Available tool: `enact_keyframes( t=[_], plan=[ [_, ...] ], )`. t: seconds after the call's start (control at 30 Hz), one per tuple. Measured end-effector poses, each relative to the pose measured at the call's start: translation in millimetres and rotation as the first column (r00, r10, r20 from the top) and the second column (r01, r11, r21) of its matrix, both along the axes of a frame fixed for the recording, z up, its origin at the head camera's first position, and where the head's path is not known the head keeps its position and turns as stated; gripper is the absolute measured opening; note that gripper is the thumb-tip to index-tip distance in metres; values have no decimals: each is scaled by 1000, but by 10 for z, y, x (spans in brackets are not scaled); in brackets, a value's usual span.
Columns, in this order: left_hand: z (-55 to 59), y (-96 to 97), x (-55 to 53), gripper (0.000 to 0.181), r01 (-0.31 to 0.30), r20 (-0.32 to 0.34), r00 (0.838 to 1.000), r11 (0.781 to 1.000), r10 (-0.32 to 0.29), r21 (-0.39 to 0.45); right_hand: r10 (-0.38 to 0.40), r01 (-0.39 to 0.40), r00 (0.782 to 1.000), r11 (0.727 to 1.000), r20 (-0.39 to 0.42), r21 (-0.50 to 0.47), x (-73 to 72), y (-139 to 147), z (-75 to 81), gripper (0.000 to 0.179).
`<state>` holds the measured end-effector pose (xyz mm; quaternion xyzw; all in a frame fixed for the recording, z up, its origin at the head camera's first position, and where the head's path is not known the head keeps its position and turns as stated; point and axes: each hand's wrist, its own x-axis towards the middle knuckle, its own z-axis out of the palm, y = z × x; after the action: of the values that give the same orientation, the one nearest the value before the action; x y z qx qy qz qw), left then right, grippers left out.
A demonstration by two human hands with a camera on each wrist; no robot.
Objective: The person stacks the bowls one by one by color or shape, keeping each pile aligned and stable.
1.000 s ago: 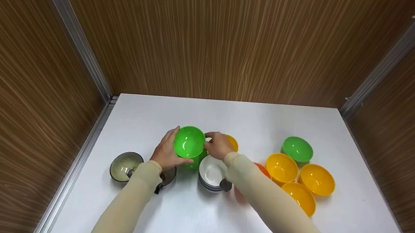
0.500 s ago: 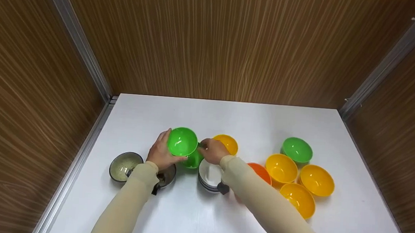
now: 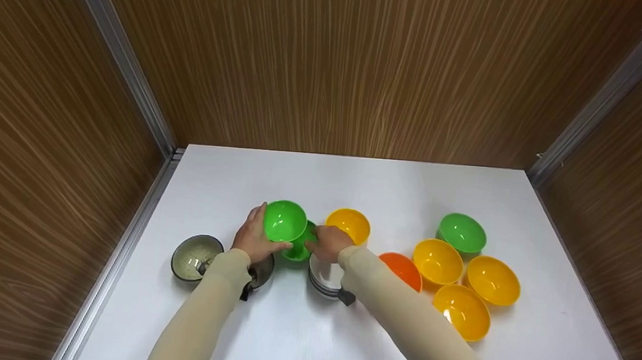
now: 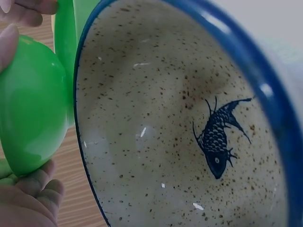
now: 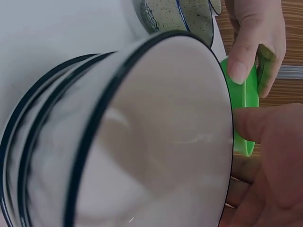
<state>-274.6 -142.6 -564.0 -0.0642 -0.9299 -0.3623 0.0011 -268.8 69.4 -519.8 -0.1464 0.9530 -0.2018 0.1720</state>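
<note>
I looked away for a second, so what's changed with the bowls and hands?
The left hand still holds its green bowl, now slightly further left. The right hand has left that bowl and drawn toward the viewer, to the lower green bowl, uncovering more of the back yellow bowl. The leftmost speckled bowl and white stack stayed put.

Bowls point(image 3: 285, 221) glint, table point(image 3: 287, 336) softly shadowed; wrist views dimmer.
</note>
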Motion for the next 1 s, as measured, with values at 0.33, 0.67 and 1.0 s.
enact_keyframes(
  t=[0.33, 0.67, 1.0],
  plan=[
    [-8, 106, -58, 121, -16, 47, 999, 1000, 15, 21, -81, 83, 996, 994, -31, 71, -1, 7, -2, 41],
    [-22, 207, -76, 121, 5, 72, 997, 999, -8, 42, -72, 73, 997, 996, -11, 56, -20, 36, -15, 39],
    [-77, 216, -19, 120, 41, 108, 993, 998, -46, 48, -114, 115, 993, 993, 30, -16, -37, 62, -42, 53]
  ],
)
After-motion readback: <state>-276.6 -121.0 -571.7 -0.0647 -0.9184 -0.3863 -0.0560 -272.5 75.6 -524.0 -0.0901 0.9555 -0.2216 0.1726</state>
